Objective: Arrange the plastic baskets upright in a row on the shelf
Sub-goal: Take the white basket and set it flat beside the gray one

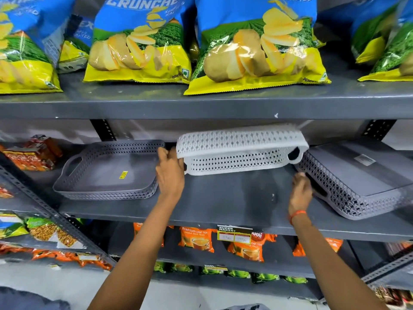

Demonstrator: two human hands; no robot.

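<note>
A light grey plastic basket (pixel 240 151) is tilted up above the middle shelf (pixel 223 198), and my left hand (pixel 170 171) grips its left end. A dark grey basket (pixel 107 171) sits upright on the shelf to the left. Another dark grey basket (pixel 357 184) lies upside down at the right, its left end raised against the light one. My right hand (pixel 300 191) is blurred at that basket's handle slot; I cannot tell whether it grips it.
Crisp bags (pixel 138 45) fill the shelf above, close over the raised basket. Orange packets (pixel 33 153) sit at the far left of the middle shelf. Tea packs (pixel 196 239) line the shelf below. A perforated upright (pixel 104 130) stands at the back.
</note>
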